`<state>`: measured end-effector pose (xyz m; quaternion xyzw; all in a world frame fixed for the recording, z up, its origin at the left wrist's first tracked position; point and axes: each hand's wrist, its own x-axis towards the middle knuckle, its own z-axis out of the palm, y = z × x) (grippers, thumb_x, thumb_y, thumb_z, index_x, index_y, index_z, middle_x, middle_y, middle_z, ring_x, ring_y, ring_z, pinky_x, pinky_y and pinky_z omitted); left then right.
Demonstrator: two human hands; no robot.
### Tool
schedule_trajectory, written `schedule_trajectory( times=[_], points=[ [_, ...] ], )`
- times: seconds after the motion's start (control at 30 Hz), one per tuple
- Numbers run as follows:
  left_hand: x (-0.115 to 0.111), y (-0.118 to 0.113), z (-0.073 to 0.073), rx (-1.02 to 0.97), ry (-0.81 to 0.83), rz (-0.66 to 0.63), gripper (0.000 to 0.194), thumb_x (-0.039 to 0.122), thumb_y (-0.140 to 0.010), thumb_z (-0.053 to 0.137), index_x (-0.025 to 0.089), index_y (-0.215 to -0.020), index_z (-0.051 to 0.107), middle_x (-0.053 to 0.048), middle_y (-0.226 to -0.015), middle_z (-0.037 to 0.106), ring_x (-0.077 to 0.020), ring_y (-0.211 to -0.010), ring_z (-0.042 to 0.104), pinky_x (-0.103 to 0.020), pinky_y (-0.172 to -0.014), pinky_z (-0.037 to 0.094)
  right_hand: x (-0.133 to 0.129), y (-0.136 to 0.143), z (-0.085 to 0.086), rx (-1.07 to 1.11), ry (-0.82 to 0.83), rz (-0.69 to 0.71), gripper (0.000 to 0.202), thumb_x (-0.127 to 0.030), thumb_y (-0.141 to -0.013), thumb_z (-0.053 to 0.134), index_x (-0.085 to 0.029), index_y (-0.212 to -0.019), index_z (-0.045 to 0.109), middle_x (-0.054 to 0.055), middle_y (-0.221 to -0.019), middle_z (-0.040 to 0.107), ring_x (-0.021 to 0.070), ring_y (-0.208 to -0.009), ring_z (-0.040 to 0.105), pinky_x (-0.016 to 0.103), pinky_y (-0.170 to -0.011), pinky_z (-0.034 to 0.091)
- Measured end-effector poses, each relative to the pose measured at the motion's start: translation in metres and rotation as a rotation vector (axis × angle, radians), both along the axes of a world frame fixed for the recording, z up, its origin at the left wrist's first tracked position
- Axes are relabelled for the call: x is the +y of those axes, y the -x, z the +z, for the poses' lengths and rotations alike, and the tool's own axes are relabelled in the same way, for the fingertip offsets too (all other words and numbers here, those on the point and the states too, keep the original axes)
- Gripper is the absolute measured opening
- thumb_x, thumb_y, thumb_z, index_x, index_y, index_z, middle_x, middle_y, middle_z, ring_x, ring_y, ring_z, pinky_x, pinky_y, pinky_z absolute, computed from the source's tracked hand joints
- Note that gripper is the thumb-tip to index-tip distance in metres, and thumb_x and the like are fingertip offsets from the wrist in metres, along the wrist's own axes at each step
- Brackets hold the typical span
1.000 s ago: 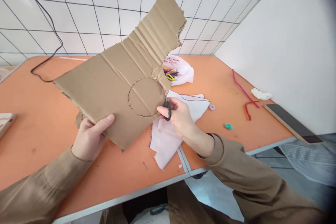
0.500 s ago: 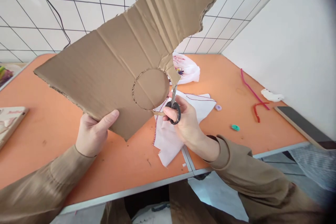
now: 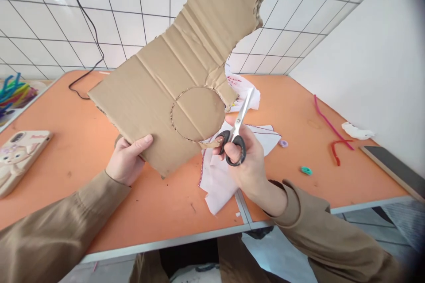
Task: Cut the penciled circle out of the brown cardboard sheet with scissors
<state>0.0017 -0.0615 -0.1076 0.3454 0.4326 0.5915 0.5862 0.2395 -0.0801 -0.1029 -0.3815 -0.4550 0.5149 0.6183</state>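
Note:
My left hand [image 3: 129,159] grips the lower edge of a brown cardboard sheet [image 3: 146,93], thumb on the near face and the other fingers behind it. The sheet is held up tilted above the table, creased across its upper part and torn at its edges. A round cardboard disc [image 3: 201,112] with a rough cut line around it shows at the sheet's right side. My right hand [image 3: 249,159] holds black-handled scissors [image 3: 239,119], their blades pointing up and right, clear of the cardboard. A narrow cardboard strip [image 3: 211,143] hangs beside the scissor handles.
On the orange table [image 3: 175,212] lie a white cloth [image 3: 221,185], a white plastic bag [image 3: 250,93], a phone in a cartoon case [image 3: 25,154], a teal clip-like piece [image 3: 306,170], pipe cleaners [image 3: 335,152] and a dark flat object [image 3: 395,170]. A black cable [image 3: 96,37] hangs at the back.
The scissors have come away from the cut edge, and their blades now tilt right instead of lying at the cardboard. The view has shifted slightly left.

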Motion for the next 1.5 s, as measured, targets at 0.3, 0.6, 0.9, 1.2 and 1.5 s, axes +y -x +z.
schedule_trajectory(
  times=[0.3, 0.6, 0.9, 1.2, 1.5],
  points=[
    [-0.005, -0.005, 0.003, -0.05, 0.067, -0.014, 0.037, 0.03, -0.064, 0.086, 0.02, -0.098, 0.076, -0.01, -0.106, 0.076, -0.0359, -0.112, 0.065, -0.044, -0.089, 0.06, -0.013, 0.004, -0.005, -0.709, -0.5, 0.141, 0.041, -0.017, -0.08, 0.07, -0.026, -0.117, 0.056, 0.005, -0.102, 0.073, 0.0162, -0.076, 0.068, 0.03, -0.063, 0.055],
    [0.003, 0.007, 0.002, -0.054, 0.045, -0.047, 0.044, 0.028, -0.064, 0.086, 0.022, -0.106, 0.075, -0.01, -0.107, 0.076, -0.0373, -0.114, 0.064, -0.047, -0.091, 0.059, -0.008, -0.012, -0.007, -0.408, -0.547, 0.151, 0.046, -0.032, -0.085, 0.071, -0.03, -0.128, 0.056, 0.008, -0.106, 0.073, 0.0202, -0.079, 0.07, 0.033, -0.061, 0.057],
    [0.008, 0.021, 0.008, -0.136, 0.092, -0.068, 0.055, 0.024, -0.062, 0.085, 0.019, -0.115, 0.07, -0.01, -0.111, 0.075, -0.0375, -0.117, 0.062, -0.048, -0.103, 0.051, 0.017, -0.038, 0.001, -0.562, -0.609, 0.376, 0.038, -0.03, -0.082, 0.071, -0.029, -0.12, 0.066, 0.004, -0.082, 0.072, 0.0168, -0.063, 0.064, 0.029, -0.054, 0.053],
    [0.011, 0.02, 0.013, -0.173, 0.138, 0.041, 0.049, 0.025, -0.052, 0.086, 0.018, -0.098, 0.072, -0.009, -0.101, 0.077, -0.0436, -0.123, 0.056, -0.053, -0.101, 0.053, 0.023, -0.04, -0.006, -0.756, -0.51, 0.575, 0.034, -0.03, -0.077, 0.072, -0.012, -0.106, 0.068, 0.005, -0.073, 0.071, 0.0136, -0.057, 0.058, 0.025, -0.052, 0.048],
    [0.013, 0.025, 0.012, -0.198, 0.134, 0.067, 0.043, 0.026, -0.052, 0.085, 0.015, -0.09, 0.07, -0.01, -0.101, 0.077, -0.0441, -0.127, 0.052, -0.051, -0.101, 0.053, 0.024, -0.044, 0.001, -0.773, -0.325, 0.718, 0.036, -0.036, -0.075, 0.071, -0.011, -0.101, 0.073, 0.004, -0.07, 0.068, 0.0124, -0.057, 0.054, 0.025, -0.052, 0.042]
  ],
)
